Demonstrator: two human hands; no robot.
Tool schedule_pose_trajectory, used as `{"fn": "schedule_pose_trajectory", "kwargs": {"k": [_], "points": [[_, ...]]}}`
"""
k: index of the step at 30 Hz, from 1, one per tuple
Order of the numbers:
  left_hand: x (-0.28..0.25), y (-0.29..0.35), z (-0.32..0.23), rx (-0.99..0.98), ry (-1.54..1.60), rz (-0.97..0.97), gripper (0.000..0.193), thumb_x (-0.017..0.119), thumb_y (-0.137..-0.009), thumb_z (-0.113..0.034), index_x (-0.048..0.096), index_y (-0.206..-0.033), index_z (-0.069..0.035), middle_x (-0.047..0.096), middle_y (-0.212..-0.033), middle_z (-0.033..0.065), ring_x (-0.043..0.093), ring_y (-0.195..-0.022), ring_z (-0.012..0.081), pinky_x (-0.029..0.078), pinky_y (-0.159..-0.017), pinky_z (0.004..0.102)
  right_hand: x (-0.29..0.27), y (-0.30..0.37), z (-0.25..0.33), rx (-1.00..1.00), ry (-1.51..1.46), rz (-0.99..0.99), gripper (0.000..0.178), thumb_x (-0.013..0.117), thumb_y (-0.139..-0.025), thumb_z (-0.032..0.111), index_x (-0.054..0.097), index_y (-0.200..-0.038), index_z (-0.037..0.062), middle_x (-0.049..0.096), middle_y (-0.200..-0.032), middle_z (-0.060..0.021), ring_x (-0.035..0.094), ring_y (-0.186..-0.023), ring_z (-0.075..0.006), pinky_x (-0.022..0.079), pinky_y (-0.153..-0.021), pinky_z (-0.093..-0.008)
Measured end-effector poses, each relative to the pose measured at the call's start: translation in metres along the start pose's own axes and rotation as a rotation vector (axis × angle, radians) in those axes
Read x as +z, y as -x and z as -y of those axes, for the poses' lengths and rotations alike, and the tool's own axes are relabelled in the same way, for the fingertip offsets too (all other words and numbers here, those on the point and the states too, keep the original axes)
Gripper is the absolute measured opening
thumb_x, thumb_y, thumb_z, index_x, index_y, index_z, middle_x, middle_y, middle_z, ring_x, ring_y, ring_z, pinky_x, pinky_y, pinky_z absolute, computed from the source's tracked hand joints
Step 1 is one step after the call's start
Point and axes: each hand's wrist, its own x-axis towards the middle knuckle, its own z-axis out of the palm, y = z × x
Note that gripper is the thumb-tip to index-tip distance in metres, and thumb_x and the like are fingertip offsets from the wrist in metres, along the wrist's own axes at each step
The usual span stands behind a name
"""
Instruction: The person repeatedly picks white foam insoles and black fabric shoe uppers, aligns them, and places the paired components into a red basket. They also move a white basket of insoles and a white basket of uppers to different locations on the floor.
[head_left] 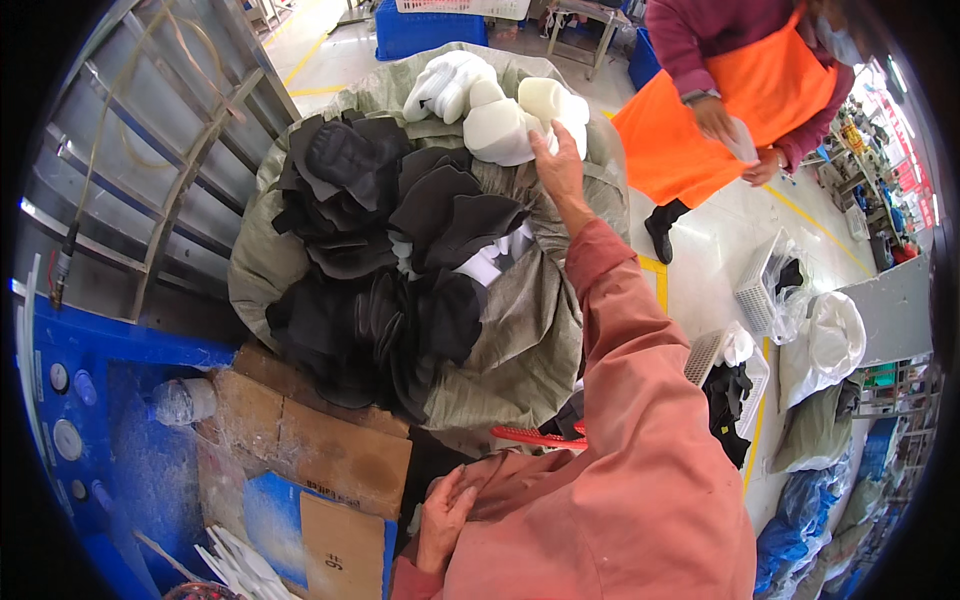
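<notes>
My right hand (560, 165) reaches out over a big grey-green woven sack (520, 350). Its thumb and fingers are closed around part of a bundle of white curved foam pads (550, 100); some fingertips are hidden by the pads. Another bundle of white pads (450, 85) lies just left of it at the sack's far side. Stacks of black curved foam pads (380, 320) fill the left and near part of the sack. Close to my body, my left hand (443, 520) rests against my clothing, fingers loosely extended and nothing visible in them.
A cardboard box (310, 435) and a blue machine panel (100, 400) stand at the near left, with a plastic bottle (185, 400). A metal frame (160, 150) rises at left. At right, a person in an orange apron (730, 110) stands near white crates (765, 285).
</notes>
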Motion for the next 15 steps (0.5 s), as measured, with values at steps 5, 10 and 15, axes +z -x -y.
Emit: {"fn": "schedule_pose_trajectory", "kwargs": {"k": [5, 10, 15], "points": [[0.003, -0.003, 0.0, 0.038, -0.065, 0.007, 0.047, 0.069, -0.097, -0.011, 0.056, -0.138, 0.008, 0.064, -0.129, 0.0186, 0.066, -0.116, 0.0237, 0.054, -0.097, 0.0331, -0.012, 0.003, -0.017, 0.31, -0.269, 0.109, 0.086, 0.073, -0.091, 0.051, 0.045, -0.146, -0.0089, 0.054, -0.142, -0.032, 0.055, -0.132, -0.0378, 0.043, -0.11, -0.0402], [0.005, -0.006, -0.002, 0.046, -0.098, -0.006, 0.045, 0.07, -0.096, -0.012, 0.058, -0.136, 0.007, 0.064, -0.13, 0.018, 0.066, -0.118, 0.0241, 0.053, -0.098, 0.0334, 0.013, 0.006, 0.002, 0.379, -0.394, 0.181, 0.108, 0.079, -0.082, 0.056, 0.032, -0.152, -0.011, 0.053, -0.139, -0.0334, 0.055, -0.13, -0.0378, 0.044, -0.108, -0.0408], [0.005, -0.005, -0.004, 0.029, -0.081, -0.01, 0.046, 0.07, -0.096, -0.012, 0.057, -0.137, 0.007, 0.064, -0.13, 0.0174, 0.066, -0.118, 0.0239, 0.053, -0.099, 0.0334, 0.027, 0.003, 0.04, 0.176, -0.219, 0.169, 0.109, 0.081, -0.08, 0.053, 0.03, -0.152, -0.0101, 0.051, -0.141, -0.0306, 0.05, -0.133, -0.0374, 0.041, -0.11, -0.0421]]}}
